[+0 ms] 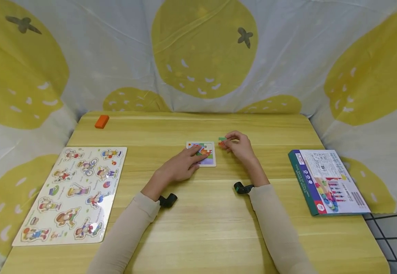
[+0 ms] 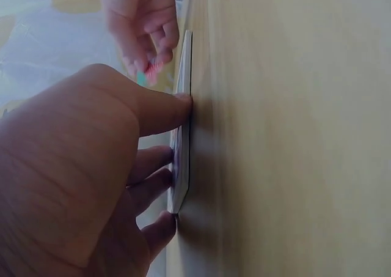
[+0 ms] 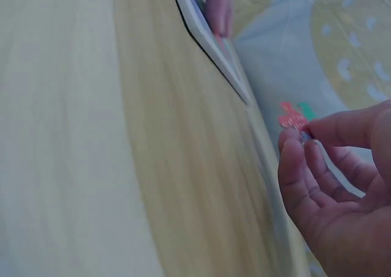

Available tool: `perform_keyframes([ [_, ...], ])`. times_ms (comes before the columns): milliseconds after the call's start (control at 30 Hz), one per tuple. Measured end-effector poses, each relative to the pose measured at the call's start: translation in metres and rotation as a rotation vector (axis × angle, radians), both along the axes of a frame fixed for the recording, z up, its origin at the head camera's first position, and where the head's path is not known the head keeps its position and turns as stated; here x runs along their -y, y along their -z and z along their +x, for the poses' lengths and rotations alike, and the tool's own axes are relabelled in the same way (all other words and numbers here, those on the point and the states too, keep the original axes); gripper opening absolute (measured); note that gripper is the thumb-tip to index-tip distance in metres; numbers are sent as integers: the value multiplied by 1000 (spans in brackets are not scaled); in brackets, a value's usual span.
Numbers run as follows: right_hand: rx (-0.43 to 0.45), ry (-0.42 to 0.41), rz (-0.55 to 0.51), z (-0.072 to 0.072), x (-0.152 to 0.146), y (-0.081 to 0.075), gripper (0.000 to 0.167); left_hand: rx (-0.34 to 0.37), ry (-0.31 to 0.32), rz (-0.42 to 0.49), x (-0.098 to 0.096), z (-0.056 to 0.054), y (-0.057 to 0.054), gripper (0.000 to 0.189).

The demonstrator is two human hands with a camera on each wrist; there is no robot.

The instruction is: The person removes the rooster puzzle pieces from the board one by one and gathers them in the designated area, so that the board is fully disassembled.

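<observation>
At left on the table [image 1: 205,217], a white picture board [image 1: 71,203] lies flat, an orange block [image 1: 101,121] beyond its far edge. The left hand [image 1: 182,164] rests, fingers apart, on a small framed puzzle [image 1: 214,156] near the table's middle. Just right of the puzzle, the right hand [image 1: 242,149] has thumb and fingertips clamped on a red-and-green puzzle piece [image 1: 222,142]; a box [image 1: 328,182] lies well apart at far right.

The lettering on the flat white-and-green cardboard box [image 1: 328,182] was too small to read. Words beside figures on the white rectangular board [image 1: 62,201] were equally illegible.
</observation>
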State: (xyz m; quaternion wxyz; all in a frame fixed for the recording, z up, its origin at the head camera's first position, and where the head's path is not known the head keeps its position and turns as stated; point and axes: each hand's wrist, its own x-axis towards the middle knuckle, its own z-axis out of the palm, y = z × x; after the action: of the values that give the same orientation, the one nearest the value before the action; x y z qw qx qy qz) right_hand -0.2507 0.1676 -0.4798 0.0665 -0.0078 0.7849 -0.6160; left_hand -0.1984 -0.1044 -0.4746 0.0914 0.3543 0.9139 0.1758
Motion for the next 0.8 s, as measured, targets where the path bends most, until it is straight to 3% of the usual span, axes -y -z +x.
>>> perform_keyframes([
  [333,14,62,87,2,-59,-4,31,0,5,-81,0,-2,-3,50],
  [800,23,168,235,4,-100,-2,29,6,22,-43,3,-2,-1,54],
])
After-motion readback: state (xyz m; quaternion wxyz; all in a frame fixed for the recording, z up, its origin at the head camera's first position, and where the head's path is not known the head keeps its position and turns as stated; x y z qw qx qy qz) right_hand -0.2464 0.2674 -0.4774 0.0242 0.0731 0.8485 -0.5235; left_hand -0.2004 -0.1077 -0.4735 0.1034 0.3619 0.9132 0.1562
